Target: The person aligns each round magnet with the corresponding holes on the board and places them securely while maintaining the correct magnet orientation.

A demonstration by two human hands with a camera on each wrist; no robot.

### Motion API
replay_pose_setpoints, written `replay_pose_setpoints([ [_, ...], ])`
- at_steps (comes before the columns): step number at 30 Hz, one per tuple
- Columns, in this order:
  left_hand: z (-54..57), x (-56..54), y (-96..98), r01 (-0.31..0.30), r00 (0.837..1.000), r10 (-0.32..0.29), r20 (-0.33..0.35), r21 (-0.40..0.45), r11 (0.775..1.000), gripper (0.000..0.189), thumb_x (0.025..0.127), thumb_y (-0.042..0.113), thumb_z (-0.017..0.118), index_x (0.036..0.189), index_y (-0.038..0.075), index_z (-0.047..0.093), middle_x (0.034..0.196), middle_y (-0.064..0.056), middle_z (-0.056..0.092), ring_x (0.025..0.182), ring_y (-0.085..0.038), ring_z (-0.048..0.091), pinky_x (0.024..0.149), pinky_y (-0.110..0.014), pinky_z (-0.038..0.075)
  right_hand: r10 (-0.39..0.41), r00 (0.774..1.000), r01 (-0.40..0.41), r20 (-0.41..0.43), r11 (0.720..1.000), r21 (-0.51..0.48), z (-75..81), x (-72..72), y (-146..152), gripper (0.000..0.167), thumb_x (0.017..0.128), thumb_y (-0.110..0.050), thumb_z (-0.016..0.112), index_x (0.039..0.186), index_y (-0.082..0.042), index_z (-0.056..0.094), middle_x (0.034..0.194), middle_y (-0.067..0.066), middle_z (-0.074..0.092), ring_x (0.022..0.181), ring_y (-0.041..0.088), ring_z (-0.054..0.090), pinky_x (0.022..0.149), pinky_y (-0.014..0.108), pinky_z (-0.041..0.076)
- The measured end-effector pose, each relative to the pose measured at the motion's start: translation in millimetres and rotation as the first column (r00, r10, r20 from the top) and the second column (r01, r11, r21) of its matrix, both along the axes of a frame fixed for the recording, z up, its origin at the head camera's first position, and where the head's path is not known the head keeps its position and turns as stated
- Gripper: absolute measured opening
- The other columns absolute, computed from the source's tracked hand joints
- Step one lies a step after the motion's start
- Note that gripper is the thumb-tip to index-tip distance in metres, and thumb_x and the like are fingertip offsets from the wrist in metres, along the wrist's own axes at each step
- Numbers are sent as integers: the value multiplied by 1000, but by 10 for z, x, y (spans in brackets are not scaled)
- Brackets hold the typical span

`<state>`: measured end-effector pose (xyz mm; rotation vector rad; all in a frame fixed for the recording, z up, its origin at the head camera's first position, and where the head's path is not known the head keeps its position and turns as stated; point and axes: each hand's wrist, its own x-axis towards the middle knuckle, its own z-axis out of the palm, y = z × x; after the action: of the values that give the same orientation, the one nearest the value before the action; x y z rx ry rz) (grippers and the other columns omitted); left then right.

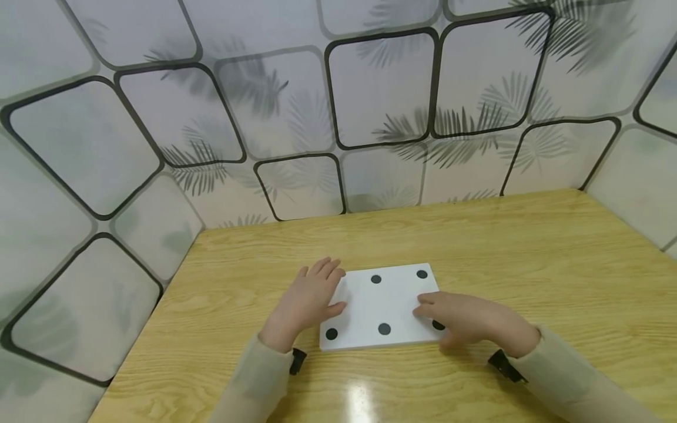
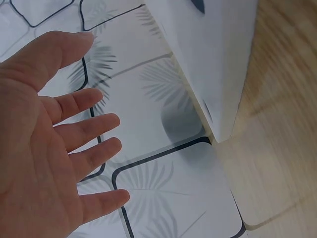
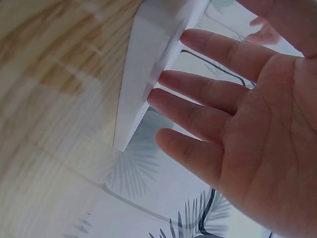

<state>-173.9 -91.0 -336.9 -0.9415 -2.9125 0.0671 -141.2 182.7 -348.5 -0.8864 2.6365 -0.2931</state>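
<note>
A flat white rectangular board [image 1: 365, 305] with black round dots lies on the wooden table. My left hand [image 1: 309, 296] is over its left end, fingers spread and holding nothing. The left wrist view shows that palm [image 2: 44, 148] apart from the board's thick side [image 2: 230, 74]. Over the right end is my right hand [image 1: 471, 317], its fingers extended and partly covering a dot. In the right wrist view, its fingertips [image 3: 157, 94] are at the board's face; whether they press on it I cannot tell. The board's upper left corner is hidden by my left hand.
The wood-grain table [image 1: 502, 252] extends around the board on all sides. Behind and to the left stands a pale wall covering [image 1: 381, 88] with dark rounded outlines and leaf prints. Each wrist carries a small black device [image 1: 298, 361] at the cuff.
</note>
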Motion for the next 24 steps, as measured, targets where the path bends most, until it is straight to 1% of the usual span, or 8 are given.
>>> replay_pose_setpoints([
  [4,-16,38,-22,4,1000,-4,3,0,1000,53,81,40,59,123,8,47,137,-9,34,126,-28,27,94,-52,27,11,1000,-11,-14,1000,4,-15,-7,1,53,69,-10,70,119,-4,53,130,18,41,119,33,38,96,44,30],
  [9,-34,65,-29,24,1000,-24,-5,3,1000,54,81,41,59,123,8,47,136,-9,35,126,-28,27,94,-52,28,-5,1000,5,8,1000,8,-12,-13,3,54,70,-12,70,120,-4,52,131,17,40,120,33,36,97,44,29],
  [17,-11,93,-19,22,1000,-22,-1,-5,1000,56,82,42,58,124,7,46,136,-9,35,126,-28,27,94,-52,27,-14,1000,14,13,1000,2,-6,-25,7,53,72,-15,69,122,-5,51,131,15,40,120,31,36,97,44,29],
  [20,-3,105,-14,22,1000,-22,-9,3,1000,57,82,43,58,125,7,45,136,-9,34,126,-28,27,94,-52,28,4,1000,-4,-22,1000,-11,1,-35,9,52,75,-19,67,122,-4,50,130,16,41,119,32,37,96,44,30],
  [24,1,115,-9,17,999,-17,-31,11,1000,61,82,46,55,126,7,44,137,-10,34,126,-28,27,95,-52,27,32,991,-39,-126,998,-53,22,-45,20,51,78,-20,66,123,-2,49,129,19,42,118,34,37,94,46,31],
])
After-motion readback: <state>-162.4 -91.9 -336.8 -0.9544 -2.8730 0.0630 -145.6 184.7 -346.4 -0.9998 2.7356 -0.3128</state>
